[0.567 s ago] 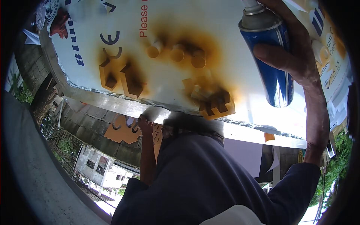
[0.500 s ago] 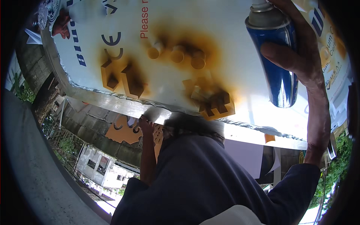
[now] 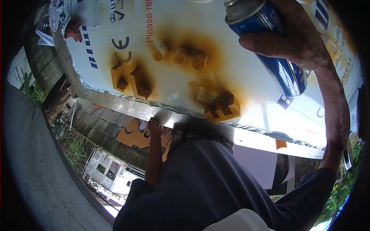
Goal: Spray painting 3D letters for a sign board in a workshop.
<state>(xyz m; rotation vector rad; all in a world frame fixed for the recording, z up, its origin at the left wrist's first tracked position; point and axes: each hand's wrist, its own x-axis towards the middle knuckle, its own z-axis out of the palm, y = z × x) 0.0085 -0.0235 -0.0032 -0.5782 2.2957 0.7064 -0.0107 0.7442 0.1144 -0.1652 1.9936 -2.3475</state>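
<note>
A blue spray can (image 3: 283,73) is in my right hand (image 3: 298,42), with the thumb lying across its side. The can leans, its silver top toward the upper left and its base toward the lower right. My left hand (image 3: 155,126) is at the table's near metal edge (image 3: 135,107), fingers bent against it. Gold-sprayed pieces stand on the white printed sheet (image 3: 254,84): an E-shaped block (image 3: 223,109), two angular blocks (image 3: 121,77) (image 3: 140,86), and several round pieces (image 3: 199,61). Brown-gold overspray surrounds them.
Another person's fingers (image 3: 73,31) show at the far left corner. Below the table edge are an orange cut-out sheet (image 3: 135,133) and a pale panel (image 3: 254,163). A block wall (image 3: 102,125) lies beyond, and a grey curved surface (image 3: 50,161) fills the left side.
My right hand has tilted the spray can further, its top moving left and its base rising. My left hand stays at the edge. The view has shifted slightly.
</note>
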